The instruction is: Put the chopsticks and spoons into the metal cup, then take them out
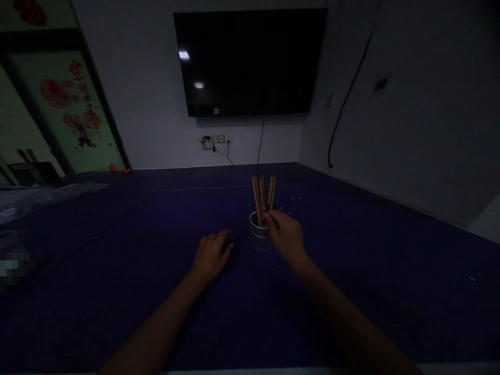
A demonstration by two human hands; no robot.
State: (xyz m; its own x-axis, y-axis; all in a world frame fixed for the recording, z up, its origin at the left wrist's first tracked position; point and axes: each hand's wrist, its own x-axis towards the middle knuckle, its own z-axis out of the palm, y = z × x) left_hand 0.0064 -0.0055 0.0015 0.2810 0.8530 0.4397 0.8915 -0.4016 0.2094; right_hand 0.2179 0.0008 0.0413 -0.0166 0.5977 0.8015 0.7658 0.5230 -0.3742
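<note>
A metal cup [261, 242] is stood upright on a dark blue surface [242, 312], its long axis vertical, its open mouth facing up and its lower side marked with small dots. Several wooden chopsticks [257, 195] are held in the cup, their long axes close to vertical and their upper ends pointed at the ceiling; they are fanned slightly, those on the left tipped leftward and those on the right tipped rightward. The right hand [288, 232] is placed at the right side of the cup's rim, thumb and fingertips drawn together beside the chopsticks; whether one is gripped cannot be told. The left hand [211, 253] is laid near the cup, apart from it, with thumb and fingers spread and nothing held. Red characters [75, 67] are seen on a pale green door [47, 125], too blurred to be read. A dark television [250, 67] is mounted on the far wall [148, 104].
</note>
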